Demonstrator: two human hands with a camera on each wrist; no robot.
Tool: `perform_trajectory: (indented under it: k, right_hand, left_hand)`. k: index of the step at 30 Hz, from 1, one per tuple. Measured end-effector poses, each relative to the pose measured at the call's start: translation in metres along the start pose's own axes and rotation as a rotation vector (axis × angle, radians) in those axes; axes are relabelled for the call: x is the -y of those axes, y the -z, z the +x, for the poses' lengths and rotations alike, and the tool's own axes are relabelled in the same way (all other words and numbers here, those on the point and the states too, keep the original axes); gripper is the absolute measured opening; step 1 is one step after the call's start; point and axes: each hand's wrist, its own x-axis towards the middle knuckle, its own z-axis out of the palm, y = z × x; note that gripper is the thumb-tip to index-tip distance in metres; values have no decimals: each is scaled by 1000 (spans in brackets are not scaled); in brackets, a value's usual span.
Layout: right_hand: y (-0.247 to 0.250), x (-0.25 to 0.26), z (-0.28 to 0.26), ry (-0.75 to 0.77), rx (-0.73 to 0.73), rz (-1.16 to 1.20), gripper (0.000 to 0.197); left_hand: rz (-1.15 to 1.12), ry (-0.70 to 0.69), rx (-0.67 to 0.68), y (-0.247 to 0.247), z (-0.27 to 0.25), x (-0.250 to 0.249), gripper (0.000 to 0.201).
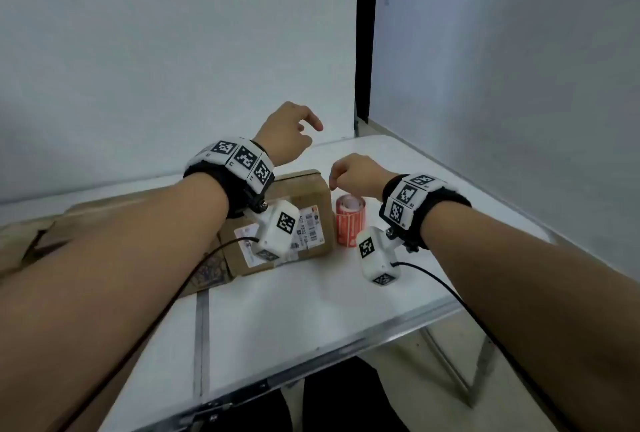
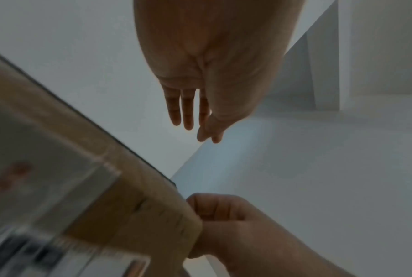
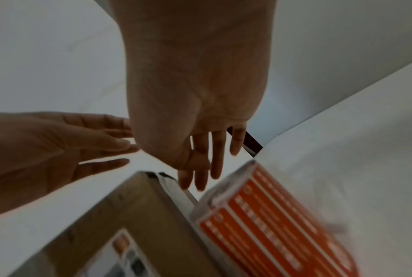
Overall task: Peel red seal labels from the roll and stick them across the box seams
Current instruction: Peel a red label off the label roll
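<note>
A brown cardboard box with white shipping labels lies on the white table. Right beside it stands the roll of red seal labels, upright. My left hand hovers above the box's far side with relaxed fingers and holds nothing. My right hand hangs just over the roll and the box's right corner, fingers pointing down, empty. In the right wrist view the straight fingers reach toward the gap between box and roll. The left wrist view shows straight fingers above the box.
More flattened cardboard lies at the table's left end, under my left forearm. White walls close off the back and right, with a dark gap between them. The table's metal front edge runs close to me.
</note>
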Motion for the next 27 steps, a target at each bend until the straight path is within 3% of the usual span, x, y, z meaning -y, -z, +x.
perform_trajectory:
  k: [6, 12, 15, 19, 24, 27]
  right_hand:
    - [-23, -10, -24, 34, 104, -254, 33]
    - [-29, -32, -29, 111, -103, -227, 34]
    - [-28, -36, -34, 155, -180, -157, 32]
    - [-27, -32, -35, 179, -173, -238, 28]
    - [-29, -23, -37, 255, -192, -250, 18]
    - [-26, -23, -35, 224, -168, -254, 18]
  left_hand:
    - [-109, -26, -143, -9, -37, -3, 31]
    - [-190, -91, -287, -20, -62, -13, 28]
    - [-237, -95, -285, -28, -74, -21, 24]
    - [-289, -50, -250, -40, -93, -30, 20]
    - [-408, 89, -125, -60, -108, -24, 23]
    - [-438, 188, -78, -68, -110, -20, 24]
